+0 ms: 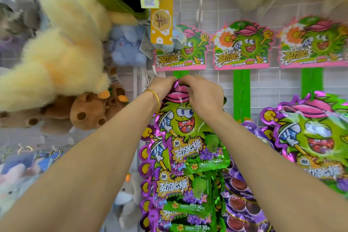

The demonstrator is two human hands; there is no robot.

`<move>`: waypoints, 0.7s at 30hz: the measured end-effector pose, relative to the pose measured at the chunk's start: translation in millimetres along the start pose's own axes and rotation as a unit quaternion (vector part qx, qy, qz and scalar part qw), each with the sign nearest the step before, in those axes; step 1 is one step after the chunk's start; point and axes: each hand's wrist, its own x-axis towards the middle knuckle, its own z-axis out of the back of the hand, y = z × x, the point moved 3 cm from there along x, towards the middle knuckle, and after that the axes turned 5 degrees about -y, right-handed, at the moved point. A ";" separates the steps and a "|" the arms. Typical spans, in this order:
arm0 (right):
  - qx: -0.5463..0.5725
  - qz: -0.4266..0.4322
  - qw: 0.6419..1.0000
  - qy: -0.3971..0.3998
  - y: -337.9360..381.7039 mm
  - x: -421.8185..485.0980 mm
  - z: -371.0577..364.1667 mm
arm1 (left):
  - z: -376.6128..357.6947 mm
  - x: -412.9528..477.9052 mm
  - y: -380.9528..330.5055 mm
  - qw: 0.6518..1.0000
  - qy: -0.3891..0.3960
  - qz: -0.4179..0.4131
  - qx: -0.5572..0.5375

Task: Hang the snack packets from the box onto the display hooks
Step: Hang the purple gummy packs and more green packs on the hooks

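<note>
Foil packet (180, 124) top: you pinched it with left hand (163, 87) and right hand (204, 96). Under fingers (190, 82) hook was hidden; blind threading could have missed hole, dropping packet.

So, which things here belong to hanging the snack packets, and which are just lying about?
Part of the job:
snack packet, pinched at its top by left hand and right hand; hanging packets below it; green display strip; wire grid.

Just there:
yellow plush toy; brown plush toys; blue plush toy; yellow tag.
</note>
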 end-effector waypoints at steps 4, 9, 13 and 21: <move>0.027 -0.027 0.999 0.007 -4.1 -1.0 -4.8 | 1.1 -12.1 -6.2 0.999 -0.034 -0.026 0.013; 0.049 -0.050 0.997 0.030 -7.2 -7.7 -3.6 | 1.1 -11.6 -6.9 0.997 -0.041 -0.057 0.018; 0.055 -0.056 0.996 0.034 -6.6 -10.4 -1.0 | 1.5 -11.0 -5.6 0.998 -0.031 -0.061 0.014; 0.026 -0.059 0.998 0.014 -2.0 -2.1 1.3 | 2.2 -6.0 -3.1 0.998 -0.029 -0.041 0.024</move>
